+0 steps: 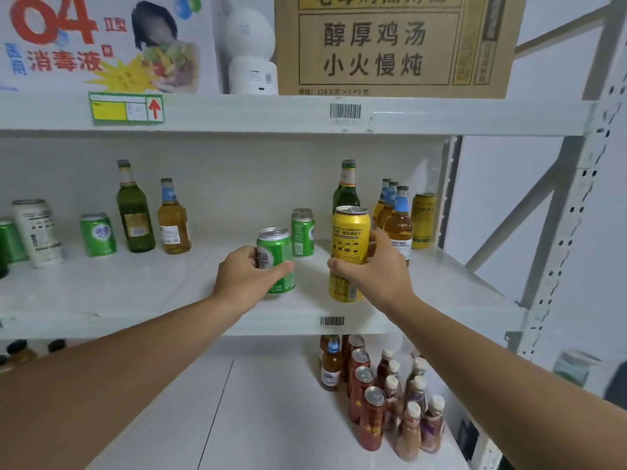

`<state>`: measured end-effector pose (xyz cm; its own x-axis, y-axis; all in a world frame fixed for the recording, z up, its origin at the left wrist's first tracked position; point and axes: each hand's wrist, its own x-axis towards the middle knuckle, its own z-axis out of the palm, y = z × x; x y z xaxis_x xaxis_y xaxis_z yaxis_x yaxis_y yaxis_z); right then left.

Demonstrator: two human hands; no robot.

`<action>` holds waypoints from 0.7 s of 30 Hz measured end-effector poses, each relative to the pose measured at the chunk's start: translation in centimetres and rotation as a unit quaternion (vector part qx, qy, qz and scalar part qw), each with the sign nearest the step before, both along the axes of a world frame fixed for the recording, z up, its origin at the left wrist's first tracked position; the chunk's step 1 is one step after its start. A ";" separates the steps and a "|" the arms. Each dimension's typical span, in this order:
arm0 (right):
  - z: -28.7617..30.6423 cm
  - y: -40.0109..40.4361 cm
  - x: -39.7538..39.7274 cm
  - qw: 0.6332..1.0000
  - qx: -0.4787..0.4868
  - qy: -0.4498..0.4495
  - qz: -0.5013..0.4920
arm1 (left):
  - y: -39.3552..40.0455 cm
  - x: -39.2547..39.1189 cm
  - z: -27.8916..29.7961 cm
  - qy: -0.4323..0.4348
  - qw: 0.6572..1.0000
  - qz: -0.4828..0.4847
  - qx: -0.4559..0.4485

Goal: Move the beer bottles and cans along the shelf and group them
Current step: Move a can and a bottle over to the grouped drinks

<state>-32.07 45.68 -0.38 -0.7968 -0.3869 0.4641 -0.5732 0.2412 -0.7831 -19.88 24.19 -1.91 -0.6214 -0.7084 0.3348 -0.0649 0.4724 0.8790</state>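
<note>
My left hand (246,274) grips a green can (276,252) near the front middle of the white shelf (101,300). My right hand (376,269) holds a tall yellow can (351,232) upright, just right of it. Behind them stands another green can (302,237). At the back right are a green bottle (346,191), amber bottles with blue neck labels (397,218) and a second yellow can (423,220). On the left stand a white can (35,232), green cans (98,235), a green bottle (134,212) and an amber bottle (173,222).
The shelf above carries a cardboard box (390,42), a white round device (249,45) and a printed carton (101,39). The lower shelf holds several red and brown sauce bottles (383,395). A metal upright (576,198) bounds the right side.
</note>
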 end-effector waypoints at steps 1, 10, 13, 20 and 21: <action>-0.3 0.4 -0.7 1.000 -0.001 -0.002 0.007 | 0.6 -0.7 -0.2 -0.004 1.000 0.001 -0.001; -0.6 1.3 -5.6 1.000 -0.003 -0.010 0.025 | 1.5 -5.9 -0.9 -0.035 0.999 0.015 -0.025; 0.0 0.5 -6.9 1.000 0.009 -0.005 0.026 | 0.3 -7.8 -0.4 -0.050 0.998 0.028 -0.036; 1.2 -1.4 -9.5 1.000 0.002 -0.012 0.004 | -2.6 -12.8 -0.8 -0.101 0.994 0.027 -0.029; 1.1 -1.8 -9.7 1.000 0.001 -0.013 0.002 | -3.0 -13.3 -1.1 -0.103 0.994 0.025 -0.028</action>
<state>-41.79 43.91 0.77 -0.8071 -0.3908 0.4426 -0.5538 0.2409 -0.7970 -33.19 21.21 -3.05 -0.6455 -0.7240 0.2433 -0.2658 0.5116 0.8171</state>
